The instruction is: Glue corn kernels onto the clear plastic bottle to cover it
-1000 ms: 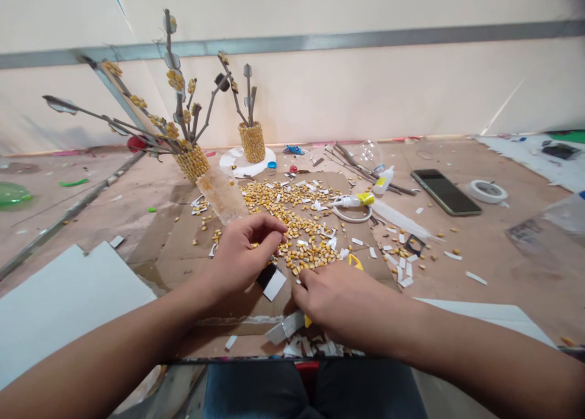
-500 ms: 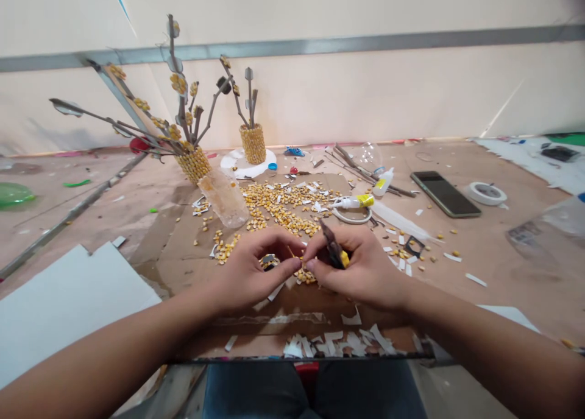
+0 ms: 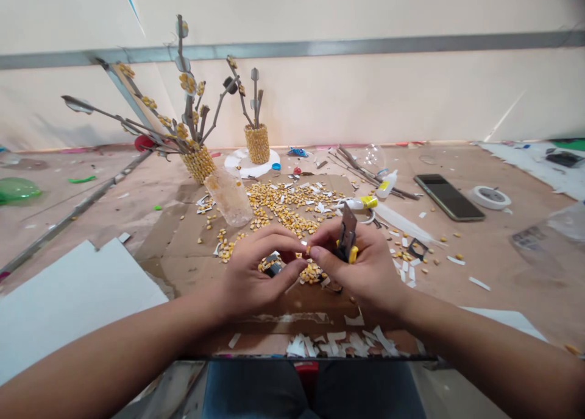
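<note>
My right hand (image 3: 359, 254) is closed around a utility knife (image 3: 348, 233) with a dark, worn metal blade pointing up and a yellow body. Its thumb and forefinger also pinch a small orange-yellow piece, apparently a corn kernel (image 3: 308, 249). Facing it, my left hand (image 3: 262, 267) is curved, with thumb and forefinger tips apart and the forefinger close to or touching that piece. Loose corn kernels (image 3: 283, 206) lie beyond and beneath both hands on a cardboard sheet (image 3: 178, 236). A dark flat scrap (image 3: 273, 267) shows under the left palm.
A kernel-covered vase with twigs (image 3: 197, 163) leans on a clear plastic tube (image 3: 228, 200); a smaller vase (image 3: 257, 144) stands behind. Glue bottles (image 3: 386, 183), a phone (image 3: 448, 197) and a tape roll (image 3: 490, 197) lie right. White scraps (image 3: 340, 344) line the front edge.
The knife blade has turned its broad face toward me and risen slightly. My fingertips have moved a little apart, showing the small piece. The view has shifted slightly.
</note>
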`<state>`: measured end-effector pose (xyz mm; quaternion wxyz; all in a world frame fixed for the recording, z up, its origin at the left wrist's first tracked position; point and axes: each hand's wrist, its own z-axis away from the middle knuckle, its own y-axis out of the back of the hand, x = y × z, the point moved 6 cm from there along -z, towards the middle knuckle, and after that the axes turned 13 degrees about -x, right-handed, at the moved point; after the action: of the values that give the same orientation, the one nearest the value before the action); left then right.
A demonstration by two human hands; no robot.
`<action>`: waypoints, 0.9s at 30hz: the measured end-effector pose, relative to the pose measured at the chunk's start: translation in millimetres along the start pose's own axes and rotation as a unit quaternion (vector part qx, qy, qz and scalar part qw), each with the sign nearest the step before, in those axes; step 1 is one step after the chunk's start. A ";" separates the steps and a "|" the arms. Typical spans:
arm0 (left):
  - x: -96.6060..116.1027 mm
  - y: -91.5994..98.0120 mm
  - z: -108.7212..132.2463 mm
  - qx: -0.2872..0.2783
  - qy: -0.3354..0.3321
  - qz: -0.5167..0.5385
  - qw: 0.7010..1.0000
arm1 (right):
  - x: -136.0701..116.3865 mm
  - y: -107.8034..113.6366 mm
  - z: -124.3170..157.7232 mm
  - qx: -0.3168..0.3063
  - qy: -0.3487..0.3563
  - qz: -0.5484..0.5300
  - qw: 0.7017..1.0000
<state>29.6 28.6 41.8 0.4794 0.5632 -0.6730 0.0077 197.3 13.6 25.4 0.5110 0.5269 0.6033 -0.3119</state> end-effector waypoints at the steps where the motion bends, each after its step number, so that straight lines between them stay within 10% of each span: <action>1: 0.4 0.2 0.4 0.004 -0.003 -0.011 1.000 | -0.6 -1.1 1.0 0.000 0.007 0.009 1.000; 27: -21.8 -9.9 0.8 -0.076 0.178 0.170 0.966 | -16.9 -3.6 11.9 -0.031 0.229 0.232 0.945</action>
<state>34.6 40.9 21.9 0.6243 0.3921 -0.6614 0.1382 195.9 -3.5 37.4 0.4338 0.6933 0.5743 -0.0367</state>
